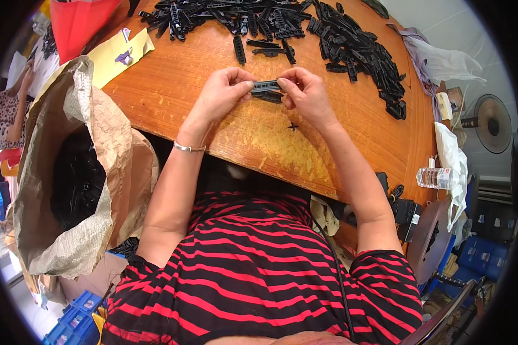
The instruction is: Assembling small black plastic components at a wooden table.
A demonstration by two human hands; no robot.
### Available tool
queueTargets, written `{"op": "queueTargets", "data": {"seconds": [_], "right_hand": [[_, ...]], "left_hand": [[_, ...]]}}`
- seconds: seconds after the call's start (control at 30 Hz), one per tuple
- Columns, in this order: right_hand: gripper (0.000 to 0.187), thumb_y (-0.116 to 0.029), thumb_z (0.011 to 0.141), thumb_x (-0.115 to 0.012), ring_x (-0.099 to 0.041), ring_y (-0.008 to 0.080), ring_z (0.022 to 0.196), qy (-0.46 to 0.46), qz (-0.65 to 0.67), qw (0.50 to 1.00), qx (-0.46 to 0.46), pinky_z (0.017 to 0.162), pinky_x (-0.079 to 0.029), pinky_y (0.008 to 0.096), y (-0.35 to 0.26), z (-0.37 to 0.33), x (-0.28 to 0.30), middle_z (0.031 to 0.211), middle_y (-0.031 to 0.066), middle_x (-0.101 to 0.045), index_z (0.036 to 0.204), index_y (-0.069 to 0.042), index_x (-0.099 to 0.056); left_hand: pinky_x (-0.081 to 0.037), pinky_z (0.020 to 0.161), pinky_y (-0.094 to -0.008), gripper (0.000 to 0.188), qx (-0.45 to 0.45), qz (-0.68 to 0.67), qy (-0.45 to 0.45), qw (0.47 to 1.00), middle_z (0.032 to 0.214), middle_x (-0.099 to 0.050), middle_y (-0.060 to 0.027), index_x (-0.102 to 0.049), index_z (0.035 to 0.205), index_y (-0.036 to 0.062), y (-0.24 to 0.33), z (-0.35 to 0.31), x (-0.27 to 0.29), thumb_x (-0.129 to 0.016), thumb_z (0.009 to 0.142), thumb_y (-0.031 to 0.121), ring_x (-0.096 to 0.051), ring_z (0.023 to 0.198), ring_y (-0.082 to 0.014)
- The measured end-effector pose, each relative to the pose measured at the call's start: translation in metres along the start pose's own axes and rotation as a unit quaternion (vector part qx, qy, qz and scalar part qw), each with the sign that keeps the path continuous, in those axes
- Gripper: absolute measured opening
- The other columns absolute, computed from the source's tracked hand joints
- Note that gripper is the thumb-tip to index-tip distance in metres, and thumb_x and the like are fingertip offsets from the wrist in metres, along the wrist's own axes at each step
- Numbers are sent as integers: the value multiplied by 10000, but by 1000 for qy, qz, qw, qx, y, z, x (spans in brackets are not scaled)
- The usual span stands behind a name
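Slotted strip (265, 85): dark and narrow, held level above the near part of a wooden table, one end in each hand.
Table (155, 109): orange-brown wood with a curved edge, its varnish worn in patches below the hands.
Paper sack (121, 138): standing open beside the table at the person's left, with black parts (80, 178) inside.
Heaps: one pile of black pieces (230, 14) lies across the far part of the table; a second pile (357, 46) runs down its right side.
Left hand (224, 92): thumb and fingers pinched on the strip's left end, a bracelet (189, 149) at the wrist.
Right hand (309, 95): thumb and fingers pinched on the right end, the two hands apart with the strip between them.
Black piece (267, 97): just below the held strip in view; whether they touch cannot be told.
Cross-shaped bit (293, 126): small and black, on the wood near the right hand.
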State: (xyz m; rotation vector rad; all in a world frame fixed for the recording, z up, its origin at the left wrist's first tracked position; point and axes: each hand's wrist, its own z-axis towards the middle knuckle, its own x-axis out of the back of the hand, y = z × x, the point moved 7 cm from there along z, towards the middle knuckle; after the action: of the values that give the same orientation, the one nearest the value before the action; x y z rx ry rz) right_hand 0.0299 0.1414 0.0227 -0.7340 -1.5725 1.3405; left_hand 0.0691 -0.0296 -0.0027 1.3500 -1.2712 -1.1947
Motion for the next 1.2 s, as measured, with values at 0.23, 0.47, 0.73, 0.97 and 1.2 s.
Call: {"op": "queueTargets", "data": {"seconds": [0.23,0.47,0.73,0.97,1.2], "right_hand": [[144,-138,925,-625,-525,56,482,5,43,989,-140,421,-437,201,25,-10,0,676,17,-601,925,-3,-575],[153,-144,923,-627,-530,58,481,7,24,987,-158,419,-438,202,29,-10,0,675,21,-607,930,-1,-574],[172,-144,919,-629,-539,89,460,-76,-47,965,-246,394,-442,233,18,-3,-3,632,43,-598,892,3,-545],[249,-187,905,-659,-528,108,410,-100,-114,952,-265,364,-441,268,18,7,-4,602,59,-601,833,-21,-488],[249,-204,884,-688,-540,101,450,-128,-127,951,-252,389,-425,252,22,-6,-10,610,57,-612,828,-23,-526]], "left_hand": [[-461,577,-231,147,-44,84,49,994,739,-634,-24,-654,891,-10,-10,13,-4,-688,830,119,-565,645,-82],[-490,617,-276,183,-62,194,83,976,732,-649,-51,-657,855,-3,-9,15,-6,-725,803,159,-589,657,-121],[-496,631,-298,226,43,224,33,973,743,-658,-84,-632,837,-8,-14,26,0,-740,785,184,-612,680,-146],[-498,691,-374,216,33,319,44,946,778,-642,-132,-602,805,28,-9,24,-3,-728,784,203,-622,747,-257],[-487,691,-417,225,-41,366,49,928,787,-644,-134,-607,787,34,7,6,1,-733,761,218,-630,783,-312]]}}
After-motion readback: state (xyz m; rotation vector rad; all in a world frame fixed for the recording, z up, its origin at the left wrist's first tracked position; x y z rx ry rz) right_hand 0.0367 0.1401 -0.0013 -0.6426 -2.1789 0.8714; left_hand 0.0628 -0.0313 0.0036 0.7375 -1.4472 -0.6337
